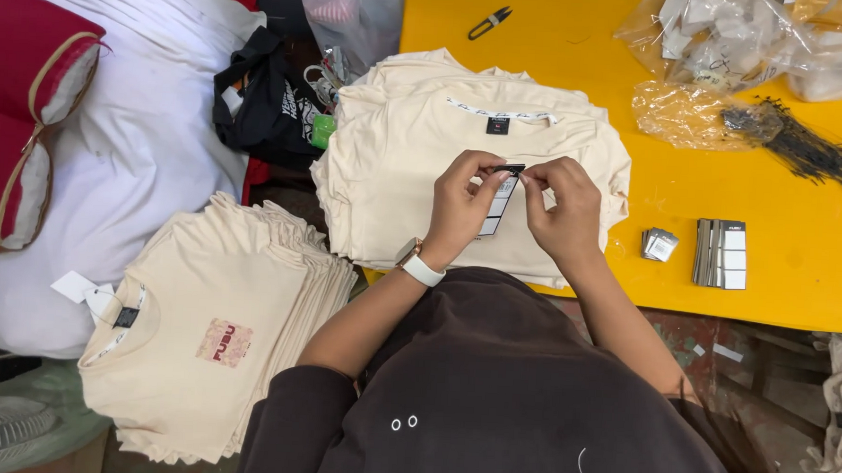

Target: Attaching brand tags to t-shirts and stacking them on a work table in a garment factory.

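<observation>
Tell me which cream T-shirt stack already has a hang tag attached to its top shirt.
The lower-left stack: a white tag hangs at its collar. The stack on the yellow table has none; its tag sits between both hands.

The hang tag's [499, 200] print is too small to read; fingers [496, 176] hide its top edge.

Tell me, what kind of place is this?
Probably a clothing factory's tagging table: stacked cream T-shirts, a pile of paper hang tags, and both hands holding a tag.
</observation>
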